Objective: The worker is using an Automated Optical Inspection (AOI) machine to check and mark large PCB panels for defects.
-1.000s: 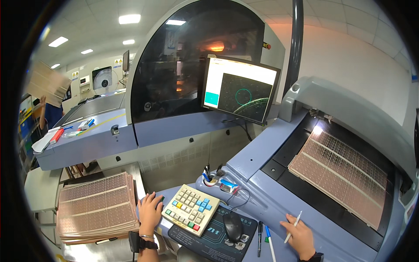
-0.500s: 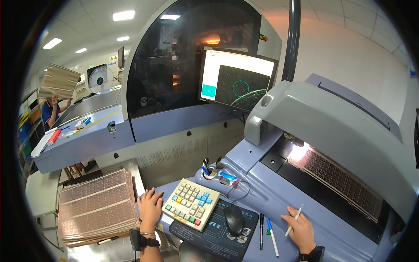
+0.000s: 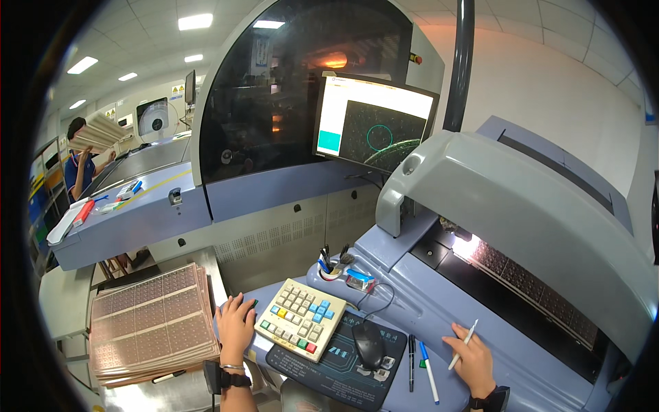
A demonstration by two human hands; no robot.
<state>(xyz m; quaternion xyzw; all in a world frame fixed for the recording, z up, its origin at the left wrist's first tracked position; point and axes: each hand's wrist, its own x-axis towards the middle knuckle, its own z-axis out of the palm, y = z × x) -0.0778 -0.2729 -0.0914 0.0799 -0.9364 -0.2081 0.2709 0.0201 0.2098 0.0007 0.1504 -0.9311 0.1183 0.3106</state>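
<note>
My left hand (image 3: pixel 235 323) lies with its fingers apart beside the left edge of a cream keypad (image 3: pixel 301 319) with coloured keys. A small dark green item (image 3: pixel 256 303) shows at its fingertips; I cannot tell whether they touch it. My right hand (image 3: pixel 473 360) holds a slim white pen (image 3: pixel 464 343) between thumb and fingers, resting on the blue-grey machine front. Under the machine's grey arched cover (image 3: pixel 508 185), a brown patterned panel (image 3: pixel 532 288) lies on a black bed, lit brightly at one end. The monitor (image 3: pixel 376 123) displays a green circle near a curved bright line.
Brown patterned panels (image 3: pixel 154 323) are stacked at left. A black mouse (image 3: pixel 369 345) sits on a dark mat (image 3: pixel 322 378), with a black pen (image 3: pixel 411 364) and a blue-capped marker (image 3: pixel 430 374) to its right. A pen holder (image 3: pixel 331 270) stands behind. A co-worker (image 3: pixel 79 165) holds a sheet far left.
The grey arched cover has shifted slightly left and toward me, hiding more of the panel. At far left the co-worker has tilted the sheet flatter. My hands look unmoved.
</note>
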